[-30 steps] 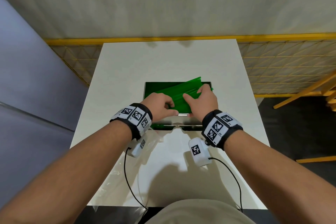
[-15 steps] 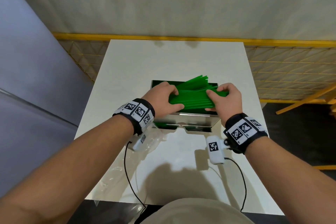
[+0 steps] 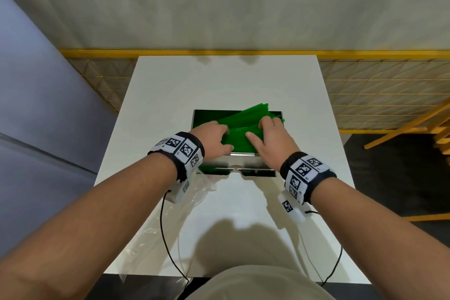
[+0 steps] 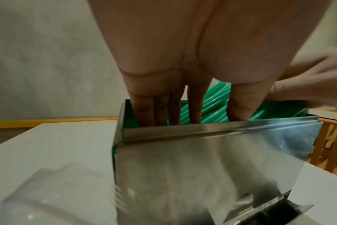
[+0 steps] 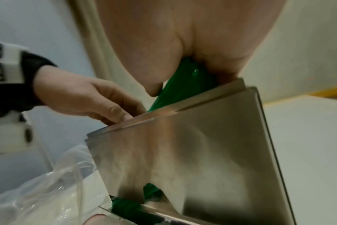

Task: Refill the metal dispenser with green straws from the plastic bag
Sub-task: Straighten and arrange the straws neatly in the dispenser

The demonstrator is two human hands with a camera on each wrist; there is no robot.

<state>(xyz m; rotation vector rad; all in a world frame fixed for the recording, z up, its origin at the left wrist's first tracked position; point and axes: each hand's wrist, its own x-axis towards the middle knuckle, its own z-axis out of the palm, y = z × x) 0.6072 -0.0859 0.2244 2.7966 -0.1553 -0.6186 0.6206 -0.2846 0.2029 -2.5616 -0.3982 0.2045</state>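
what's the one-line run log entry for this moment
left hand: pressing green straws | right hand: on straws | metal dispenser: open, straws askew | plastic bag: on table

Bright green straws (image 3: 239, 126) fill a shiny silver metal dispenser (image 3: 239, 159) on a plain white table (image 3: 226, 83). Both wristbands (image 3: 179, 151) are black with white squares bearing black checker codes. The plastic bag (image 3: 194, 192) is clear; the railing (image 3: 243, 53) behind is yellow
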